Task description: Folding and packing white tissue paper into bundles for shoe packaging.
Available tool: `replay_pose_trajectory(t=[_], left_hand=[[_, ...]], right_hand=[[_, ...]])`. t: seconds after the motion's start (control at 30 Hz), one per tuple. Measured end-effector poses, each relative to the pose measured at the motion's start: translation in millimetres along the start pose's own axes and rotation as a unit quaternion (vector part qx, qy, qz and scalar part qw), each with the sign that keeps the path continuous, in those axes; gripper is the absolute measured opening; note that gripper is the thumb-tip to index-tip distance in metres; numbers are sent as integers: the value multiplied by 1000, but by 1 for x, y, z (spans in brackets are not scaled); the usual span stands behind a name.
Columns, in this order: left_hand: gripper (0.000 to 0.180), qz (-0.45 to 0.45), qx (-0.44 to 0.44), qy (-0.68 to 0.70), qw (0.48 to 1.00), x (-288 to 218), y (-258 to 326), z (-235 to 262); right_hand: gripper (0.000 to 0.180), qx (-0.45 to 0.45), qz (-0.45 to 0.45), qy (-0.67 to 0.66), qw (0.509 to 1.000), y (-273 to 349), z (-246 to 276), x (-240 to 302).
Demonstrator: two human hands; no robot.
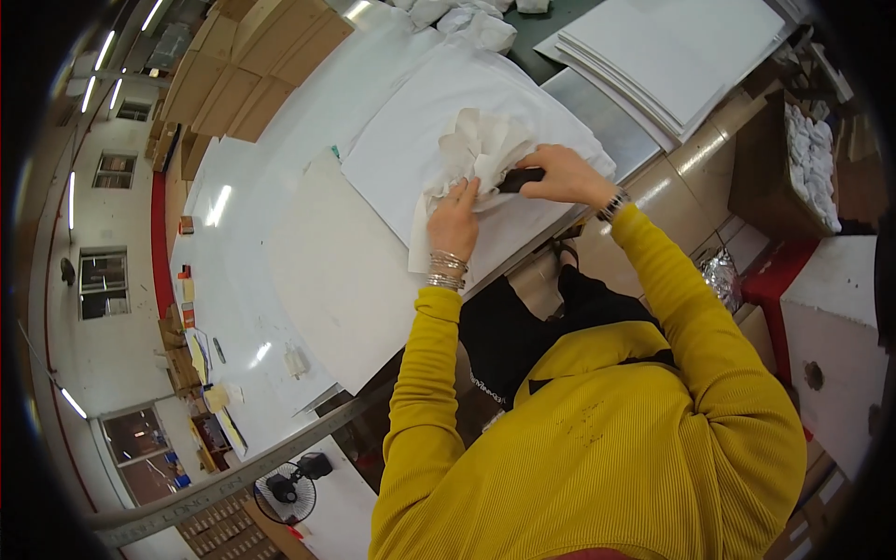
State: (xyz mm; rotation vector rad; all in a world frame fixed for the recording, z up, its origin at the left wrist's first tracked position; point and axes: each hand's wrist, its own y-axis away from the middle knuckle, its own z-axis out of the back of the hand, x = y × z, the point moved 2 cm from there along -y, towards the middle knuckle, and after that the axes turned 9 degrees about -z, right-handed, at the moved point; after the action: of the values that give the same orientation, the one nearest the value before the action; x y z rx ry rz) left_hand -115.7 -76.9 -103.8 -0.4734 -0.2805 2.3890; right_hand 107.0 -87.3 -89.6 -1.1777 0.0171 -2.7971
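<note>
My left hand (pixel 454 222), with bracelets at the wrist, has its fingers closed on the near side of a bunched, off-white sheet of tissue paper (pixel 483 140). To its right, my right hand (pixel 566 175) pinches a small black item (pixel 519 179) against the paper's right side. What that item is I cannot make out, as the paper and fingers cover part of it. Both hands are above a smooth white sheet (pixel 401 121) spread at the table's near edge. A loose end of the tissue paper hangs down beside my left wrist.
A white table (pixel 252 252) stretches left, bearing a large paper sheet (pixel 336 271) and stacked cardboard boxes (pixel 252 56). White wrapped bundles (pixel 476 26) lie at the back. Flat white sheets (pixel 672 51) are piled at the right, near a carton of white bundles (pixel 775 168).
</note>
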Motion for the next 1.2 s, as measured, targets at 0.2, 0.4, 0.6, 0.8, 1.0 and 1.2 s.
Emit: replay_pose_trajectory(t=[0.2, 0.4, 0.6, 0.8, 1.0, 1.2], left_hand=[[25, 166, 86, 288, 939, 82, -55, 25], [38, 99, 277, 280, 914, 108, -77, -2], [27, 181, 340, 400, 832, 127, -60, -8], [31, 91, -50, 105, 989, 91, -71, 51], [53, -41, 9, 38, 998, -31, -69, 88], [55, 96, 183, 4, 978, 14, -40, 38]], right_hand=[[37, -150, 20, -63, 987, 30, 69, 41], [24, 20, 136, 162, 977, 19, -16, -7], [46, -96, 304, 165, 934, -30, -59, 44], [51, 9, 251, 163, 954, -55, -53, 34], [38, -44, 238, 136, 961, -78, -65, 31], [32, -14, 233, 144, 962, -74, -53, 23]])
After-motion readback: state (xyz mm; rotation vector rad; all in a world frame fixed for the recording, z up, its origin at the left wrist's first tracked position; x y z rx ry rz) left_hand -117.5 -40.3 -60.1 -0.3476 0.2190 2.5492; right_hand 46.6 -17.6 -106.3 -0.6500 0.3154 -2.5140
